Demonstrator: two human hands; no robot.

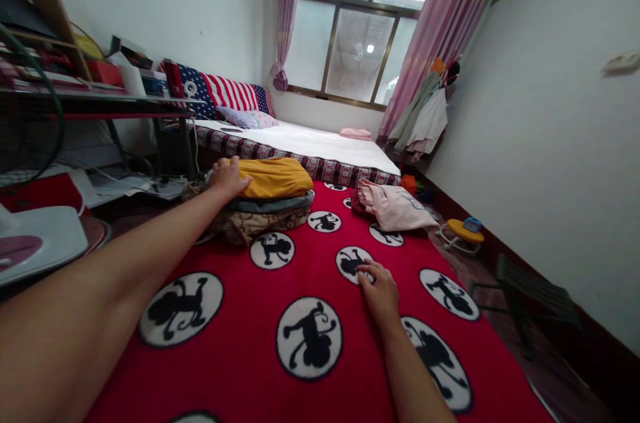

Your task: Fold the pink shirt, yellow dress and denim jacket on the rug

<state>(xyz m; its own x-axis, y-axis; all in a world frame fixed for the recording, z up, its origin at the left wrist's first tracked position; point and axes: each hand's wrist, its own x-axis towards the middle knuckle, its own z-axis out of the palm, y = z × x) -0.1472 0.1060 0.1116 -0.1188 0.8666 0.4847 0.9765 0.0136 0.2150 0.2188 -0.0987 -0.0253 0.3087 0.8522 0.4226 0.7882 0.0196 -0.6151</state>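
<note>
The left grip [227, 178] lies unclenched on yellow cloth [280, 176] atop a pile [267, 215] on the red blanket [250, 356]; the right grip [381, 290] is relaxed, empty. The cloth looks soft, light, best supported underneath.

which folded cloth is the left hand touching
The mustard-yellow cloth: the left hand rests on its left end. The grey cloth and brown patterned cloth lie beneath it; the pale pink cloth lies apart, to the right.

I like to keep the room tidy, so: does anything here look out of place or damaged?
Nothing looks clearly spilled or damaged. Under the desk, papers lie loosely spread, not stacked. The patterned cloth below the yellow cloth bulges unevenly, which looks slightly untidy.
</note>
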